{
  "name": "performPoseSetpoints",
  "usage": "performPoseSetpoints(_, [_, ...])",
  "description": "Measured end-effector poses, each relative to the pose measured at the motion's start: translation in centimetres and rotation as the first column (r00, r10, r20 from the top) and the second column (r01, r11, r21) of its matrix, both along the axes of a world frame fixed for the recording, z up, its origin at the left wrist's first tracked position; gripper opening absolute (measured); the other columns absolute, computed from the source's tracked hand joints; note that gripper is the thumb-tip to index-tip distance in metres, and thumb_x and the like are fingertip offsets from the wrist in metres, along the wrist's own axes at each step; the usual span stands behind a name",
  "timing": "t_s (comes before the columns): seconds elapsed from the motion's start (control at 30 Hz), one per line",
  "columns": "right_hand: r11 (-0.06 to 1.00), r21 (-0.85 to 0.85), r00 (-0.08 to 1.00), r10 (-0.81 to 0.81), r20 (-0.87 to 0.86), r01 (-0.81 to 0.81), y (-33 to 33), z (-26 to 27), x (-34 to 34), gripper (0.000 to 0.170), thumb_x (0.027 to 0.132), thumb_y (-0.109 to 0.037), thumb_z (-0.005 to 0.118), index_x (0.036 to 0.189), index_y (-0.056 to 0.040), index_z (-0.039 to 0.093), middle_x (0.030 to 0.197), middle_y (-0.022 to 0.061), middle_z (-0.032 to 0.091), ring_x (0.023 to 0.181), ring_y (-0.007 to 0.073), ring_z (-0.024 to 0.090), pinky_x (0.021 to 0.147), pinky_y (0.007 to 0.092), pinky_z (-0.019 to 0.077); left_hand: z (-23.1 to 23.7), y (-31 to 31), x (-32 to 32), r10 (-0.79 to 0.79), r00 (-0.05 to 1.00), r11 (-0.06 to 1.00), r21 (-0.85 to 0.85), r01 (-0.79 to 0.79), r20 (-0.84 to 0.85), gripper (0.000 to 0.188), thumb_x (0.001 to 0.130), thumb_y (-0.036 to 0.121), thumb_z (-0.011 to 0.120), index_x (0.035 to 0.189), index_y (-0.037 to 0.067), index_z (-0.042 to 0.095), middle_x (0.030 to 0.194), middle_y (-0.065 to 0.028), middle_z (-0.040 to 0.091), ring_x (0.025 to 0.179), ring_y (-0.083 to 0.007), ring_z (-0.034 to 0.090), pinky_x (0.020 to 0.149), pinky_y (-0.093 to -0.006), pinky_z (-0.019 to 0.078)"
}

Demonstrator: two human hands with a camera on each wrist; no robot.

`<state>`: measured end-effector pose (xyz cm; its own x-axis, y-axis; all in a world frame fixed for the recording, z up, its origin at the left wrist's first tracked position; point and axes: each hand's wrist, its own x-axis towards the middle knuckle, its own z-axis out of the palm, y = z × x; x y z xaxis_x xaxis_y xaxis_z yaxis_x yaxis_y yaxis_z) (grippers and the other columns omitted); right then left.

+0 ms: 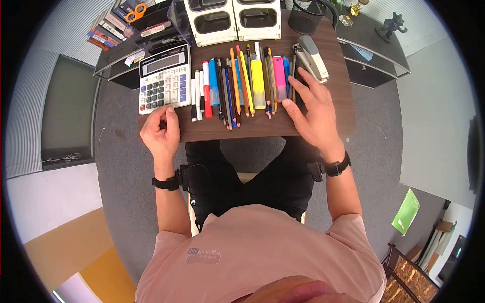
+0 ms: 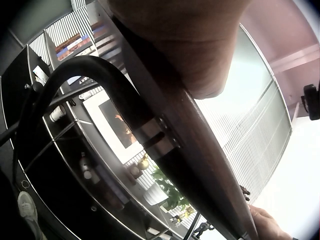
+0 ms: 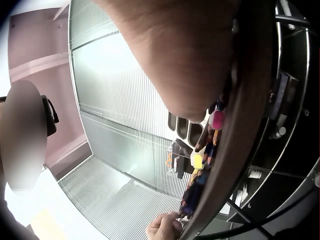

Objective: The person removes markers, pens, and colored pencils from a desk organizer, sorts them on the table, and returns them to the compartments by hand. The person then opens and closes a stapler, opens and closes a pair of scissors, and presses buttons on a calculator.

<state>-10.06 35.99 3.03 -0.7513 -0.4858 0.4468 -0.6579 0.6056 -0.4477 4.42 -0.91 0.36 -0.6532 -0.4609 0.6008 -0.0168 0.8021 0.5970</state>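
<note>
My left hand [image 1: 162,130] rests at the table's front edge, fingers loosely curled, by the lower corner of a white calculator [image 1: 166,78]. My right hand [image 1: 317,113] lies spread at the right end of a row of pens and pencils. Its thumb and fingertips are right beside a pink highlighter [image 1: 279,76] and a blue pen [image 1: 286,70]. The row also has a yellow highlighter [image 1: 257,81], a red marker [image 1: 207,91], a light blue highlighter [image 1: 213,83] and several coloured pencils. A grey and white stapler [image 1: 314,60] stands just beyond the right fingers.
At the back of the brown table [image 1: 202,132] stand a white rack [image 1: 235,25], a black mesh pen cup [image 1: 305,20] and a dark desk organizer [image 1: 156,30] with orange scissors [image 1: 136,13]. Books [image 1: 108,28] sit on a shelf behind it at the left.
</note>
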Motion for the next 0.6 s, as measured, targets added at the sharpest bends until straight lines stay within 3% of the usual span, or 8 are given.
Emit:
performPoseSetpoints(0.07, [1.0, -0.027, 1.0, -0.003, 0.017, 0.003, -0.06, -0.04, 0.13, 0.055, 0.108, -0.039, 0.081, 0.15, -0.0041, 0.075, 0.164, 0.0251, 0.064, 0.144, 0.0482, 0.065, 0.122, 0.0561, 0.0497, -0.14, -0.15, 0.16, -0.003, 0.999, 1.0, 0.026, 0.002, 0.037, 0.017, 0.108, 0.016, 0.082, 0.11, -0.001, 0.085, 0.083, -0.0076, 0.081, 0.077, -0.0128, 0.073, 0.078, -0.0331, 0.0604])
performPoseSetpoints(0.2, [0.998, -0.06, 1.0, -0.001, 0.022, 0.002, 0.04, -0.29, 0.14, 0.053, 0.107, -0.038, 0.082, 0.148, -0.0042, 0.077, 0.164, 0.0232, 0.065, 0.145, 0.0476, 0.064, 0.122, 0.0555, 0.0506, 0.11, -0.02, 0.14, 0.011, 0.998, 1.0, 0.015, -0.012, 0.055, 0.017, 0.107, 0.015, 0.082, 0.109, -0.001, 0.085, 0.084, -0.008, 0.081, 0.078, -0.0133, 0.074, 0.078, -0.0332, 0.0606])
performPoseSetpoints(0.27, [0.997, -0.082, 0.999, -0.005, 0.046, 0.009, 0.12, -0.46, 0.23, 0.052, 0.107, -0.037, 0.083, 0.147, -0.0049, 0.077, 0.164, 0.0226, 0.065, 0.144, 0.0473, 0.065, 0.122, 0.0553, 0.0513, -0.05, 0.13, -0.22, -0.014, 0.999, 1.0, 0.007, 0.015, -0.035, 0.015, 0.104, 0.012, 0.082, 0.105, -0.002, 0.084, 0.077, -0.0064, 0.073, 0.068, -0.0132, 0.065, 0.068, -0.0315, 0.0554])
performPoseSetpoints(0.6, [0.998, -0.063, 1.0, -0.005, -0.004, 0.005, 0.13, -0.65, 0.29, 0.045, 0.106, -0.035, 0.084, 0.14, -0.0067, 0.081, 0.16, 0.0191, 0.069, 0.142, 0.0444, 0.067, 0.12, 0.0532, 0.0539, -0.07, 0.18, -0.22, -0.015, 0.999, 1.0, 0.022, 0.016, -0.041, 0.014, 0.103, 0.011, 0.082, 0.104, -0.002, 0.084, 0.076, -0.0063, 0.072, 0.067, -0.0123, 0.064, 0.067, -0.0307, 0.0545])
